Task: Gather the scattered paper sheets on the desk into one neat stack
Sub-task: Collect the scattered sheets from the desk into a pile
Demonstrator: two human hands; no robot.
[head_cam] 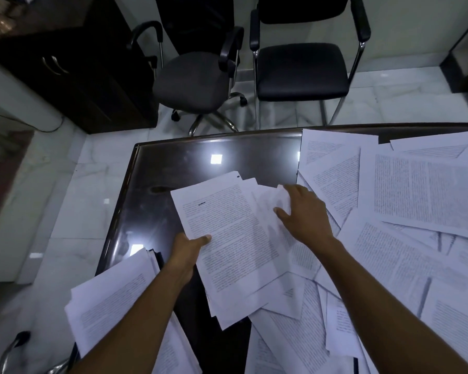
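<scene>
A loose bundle of printed sheets (227, 238) lies at the middle of the dark glossy desk (189, 155). My left hand (188, 251) grips its left edge, thumb on top of the page. My right hand (303, 211) pinches a curled sheet (283, 198) at the bundle's right side. Many scattered printed sheets (416, 190) overlap across the right half of the desk. Another pile of sheets (114, 300) sits at the near left corner, partly under my left forearm.
Two black chairs stand beyond the desk's far edge, a swivel chair (192, 79) and an armchair (300, 68). A dark cabinet (73, 76) is at the far left. The desk's left edge drops to a pale marble floor (65, 198).
</scene>
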